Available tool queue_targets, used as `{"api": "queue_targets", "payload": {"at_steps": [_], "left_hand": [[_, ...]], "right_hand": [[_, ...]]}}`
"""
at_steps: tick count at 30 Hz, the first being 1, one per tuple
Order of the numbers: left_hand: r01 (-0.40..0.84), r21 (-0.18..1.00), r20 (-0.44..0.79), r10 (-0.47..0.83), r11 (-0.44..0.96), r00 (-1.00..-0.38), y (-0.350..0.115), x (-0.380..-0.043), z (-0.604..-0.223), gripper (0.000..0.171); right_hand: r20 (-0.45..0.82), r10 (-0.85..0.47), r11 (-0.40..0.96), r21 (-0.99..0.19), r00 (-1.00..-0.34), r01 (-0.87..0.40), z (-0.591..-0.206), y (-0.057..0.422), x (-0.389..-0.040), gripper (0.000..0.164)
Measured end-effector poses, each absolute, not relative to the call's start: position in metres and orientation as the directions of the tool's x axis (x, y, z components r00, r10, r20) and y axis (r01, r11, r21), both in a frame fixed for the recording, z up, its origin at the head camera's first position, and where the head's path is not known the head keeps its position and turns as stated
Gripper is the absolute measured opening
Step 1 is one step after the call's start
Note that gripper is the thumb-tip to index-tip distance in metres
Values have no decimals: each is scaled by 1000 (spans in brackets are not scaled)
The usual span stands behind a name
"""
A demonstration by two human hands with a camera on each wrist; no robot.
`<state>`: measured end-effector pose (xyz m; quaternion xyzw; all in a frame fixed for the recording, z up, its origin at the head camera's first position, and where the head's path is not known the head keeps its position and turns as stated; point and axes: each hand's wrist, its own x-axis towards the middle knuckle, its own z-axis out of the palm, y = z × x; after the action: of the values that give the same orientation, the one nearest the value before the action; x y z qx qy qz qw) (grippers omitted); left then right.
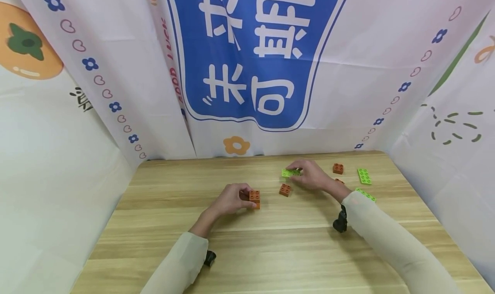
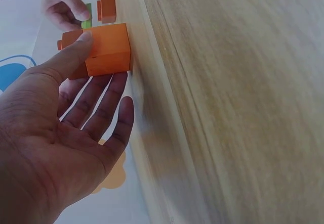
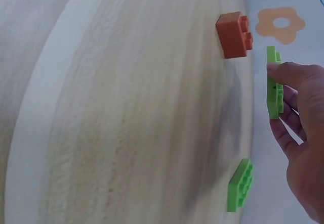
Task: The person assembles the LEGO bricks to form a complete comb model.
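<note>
Both half open, the left hand (image 1: 230,199) pinches stacked orange bricks (image 1: 255,195), the right hand (image 1: 311,176) a green brick (image 3: 274,95).

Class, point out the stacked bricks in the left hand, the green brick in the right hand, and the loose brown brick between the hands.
Stacked bricks (image 2: 105,46): left wrist view, side of the orange part.
Green brick (image 3: 272,91): right wrist view, smooth long side.
Loose brown brick (image 1: 285,189): head view, studded top.
</note>
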<state>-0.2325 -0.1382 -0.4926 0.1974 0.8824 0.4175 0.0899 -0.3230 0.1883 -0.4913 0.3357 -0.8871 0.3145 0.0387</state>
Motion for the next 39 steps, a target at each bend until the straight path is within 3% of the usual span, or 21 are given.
{"api": "queue_targets", "payload": {"at_steps": [13, 20, 39], "left_hand": [[266, 763, 6, 406, 589, -914, -136, -232, -490, 28], [272, 759, 5, 411, 592, -912, -136, -234, -491, 28], [266, 757, 3, 404, 597, -915, -135, -232, -491, 29]], "right_hand": [[339, -637, 501, -501, -692, -706, -471, 175, -306, 34], [403, -676, 427, -467, -617, -774, -468, 167, -299, 33], [408, -747, 355, -423, -525, -834, -465, 142, -274, 29]]}}
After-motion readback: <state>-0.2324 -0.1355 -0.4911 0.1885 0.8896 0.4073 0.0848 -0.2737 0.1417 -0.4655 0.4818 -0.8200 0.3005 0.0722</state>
